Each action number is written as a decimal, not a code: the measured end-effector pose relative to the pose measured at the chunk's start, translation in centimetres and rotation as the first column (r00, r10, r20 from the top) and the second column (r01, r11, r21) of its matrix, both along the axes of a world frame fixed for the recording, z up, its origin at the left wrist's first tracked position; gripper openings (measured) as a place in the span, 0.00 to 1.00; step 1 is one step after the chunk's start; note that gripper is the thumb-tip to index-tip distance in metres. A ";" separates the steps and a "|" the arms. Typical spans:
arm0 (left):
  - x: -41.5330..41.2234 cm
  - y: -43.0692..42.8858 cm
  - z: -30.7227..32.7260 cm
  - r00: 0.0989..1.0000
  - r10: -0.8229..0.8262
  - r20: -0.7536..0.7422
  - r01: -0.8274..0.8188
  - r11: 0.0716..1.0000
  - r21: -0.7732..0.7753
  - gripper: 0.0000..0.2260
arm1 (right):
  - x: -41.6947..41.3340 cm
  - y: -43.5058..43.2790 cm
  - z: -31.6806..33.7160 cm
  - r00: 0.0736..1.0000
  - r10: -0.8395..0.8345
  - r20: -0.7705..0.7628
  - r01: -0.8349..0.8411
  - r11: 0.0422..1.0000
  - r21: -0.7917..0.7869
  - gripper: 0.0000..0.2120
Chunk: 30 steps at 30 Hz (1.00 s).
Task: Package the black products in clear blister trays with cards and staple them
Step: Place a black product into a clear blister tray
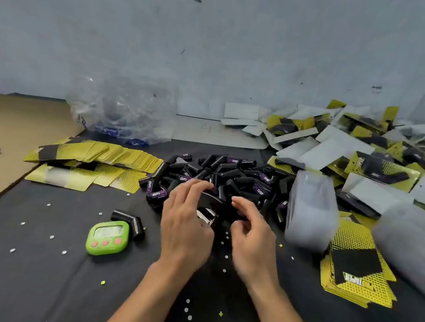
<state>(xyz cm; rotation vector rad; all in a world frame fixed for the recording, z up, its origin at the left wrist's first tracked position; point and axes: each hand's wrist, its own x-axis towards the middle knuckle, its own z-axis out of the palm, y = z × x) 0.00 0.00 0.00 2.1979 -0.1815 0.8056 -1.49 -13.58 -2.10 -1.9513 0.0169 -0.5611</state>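
Note:
A black stapler [209,209] with a metal jaw sits between my hands at the near edge of a heap of black products [230,177]. My left hand [185,226] lies over the stapler's left side, fingers curled on its top. My right hand [253,237] hovers just right of it, fingers bent and apart, holding nothing. Yellow-and-black cards are fanned out at the left [95,155] and stacked at the right [354,275]. Two blurred stacks of clear blister trays [312,206] [413,244] stand right of the heap. One lone black product [130,223] lies near left.
A green timer [107,237] sits left of my left hand. Finished packs [365,154] are piled at the back right. A crumpled clear plastic bag [122,108] stands by the wall. Brown cardboard [10,132] covers the table's left. Small paper dots litter the black mat [59,289].

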 end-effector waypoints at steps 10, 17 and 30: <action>2.9 1.8 1.8 0.976 -0.001 -0.216 0.108 0.869 0.483 0.23 | -0.2 -2.1 -1.4 0.957 0.226 -0.181 -0.184 0.957 0.223 0.28; -0.9 -2.4 -0.6 0.999 0.025 0.031 -0.030 0.984 0.178 0.18 | -1.9 -1.6 -0.7 0.940 0.309 -0.142 -0.206 0.850 0.485 0.20; -1.4 1.8 1.7 0.991 -0.105 -0.085 0.106 0.994 0.004 0.16 | -3.4 -4.0 1.6 0.982 -0.113 -0.152 0.097 0.990 -0.107 0.18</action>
